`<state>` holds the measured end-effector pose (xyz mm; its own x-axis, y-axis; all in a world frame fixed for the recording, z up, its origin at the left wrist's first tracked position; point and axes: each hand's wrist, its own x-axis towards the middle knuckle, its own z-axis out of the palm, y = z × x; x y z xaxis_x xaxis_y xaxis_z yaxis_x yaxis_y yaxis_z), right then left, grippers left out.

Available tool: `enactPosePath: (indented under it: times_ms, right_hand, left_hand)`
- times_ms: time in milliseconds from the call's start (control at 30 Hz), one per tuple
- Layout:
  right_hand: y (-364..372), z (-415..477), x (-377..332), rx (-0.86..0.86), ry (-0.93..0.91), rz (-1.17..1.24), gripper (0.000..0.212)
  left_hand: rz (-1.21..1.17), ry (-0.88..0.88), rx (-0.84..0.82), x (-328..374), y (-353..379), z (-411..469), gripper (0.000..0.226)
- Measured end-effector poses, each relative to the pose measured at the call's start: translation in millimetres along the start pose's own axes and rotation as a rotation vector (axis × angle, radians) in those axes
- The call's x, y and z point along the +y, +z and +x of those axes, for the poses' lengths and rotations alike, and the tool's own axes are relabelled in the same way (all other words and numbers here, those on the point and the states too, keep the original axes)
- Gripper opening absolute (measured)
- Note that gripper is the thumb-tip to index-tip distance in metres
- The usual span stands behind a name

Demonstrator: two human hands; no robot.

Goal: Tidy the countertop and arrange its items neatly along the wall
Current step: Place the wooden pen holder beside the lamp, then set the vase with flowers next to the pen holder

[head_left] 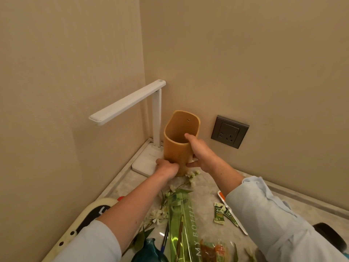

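Note:
A tall bamboo holder (176, 148) stands upright in the corner, close to the back wall and beside a white desk lamp (149, 110). My left hand (167, 166) grips the holder's base from the front left. My right hand (200, 152) clasps its right side, index finger over the rim and thumb low near the base. The holder looks empty inside. The lamp's flat base (146, 161) lies just left of the holder.
On the marble countertop (209, 188) lie artificial white flowers (170, 201), a green transparent bottle (182, 224), small green sachets (220, 214), a blue vase (149, 250), a pen (165, 241) and snack packets (213, 250). A wall socket (229, 131) sits right of the holder.

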<state>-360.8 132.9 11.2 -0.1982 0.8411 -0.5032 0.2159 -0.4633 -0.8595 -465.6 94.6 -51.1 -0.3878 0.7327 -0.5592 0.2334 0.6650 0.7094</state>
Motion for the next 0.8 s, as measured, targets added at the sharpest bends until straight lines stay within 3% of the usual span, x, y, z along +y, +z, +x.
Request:
enactPosePath:
  times_ms: [333, 633, 800]
  right_hand:
    - [-7, -33, 18, -0.025, -0.1, -0.048, 0.075]
    - [-12, -109, 63, 0.021, -0.183, -0.071, 0.034]
    - [-22, -135, 95, 0.066, -0.164, -0.036, 0.046]
  left_hand:
    - [-0.051, 0.069, -0.018, -1, -9, -32, 0.068]
    - [-0.183, 0.299, -0.085, -25, -18, -99, 0.057]
    - [-0.211, 0.406, -0.075, -43, -11, -131, 0.048]
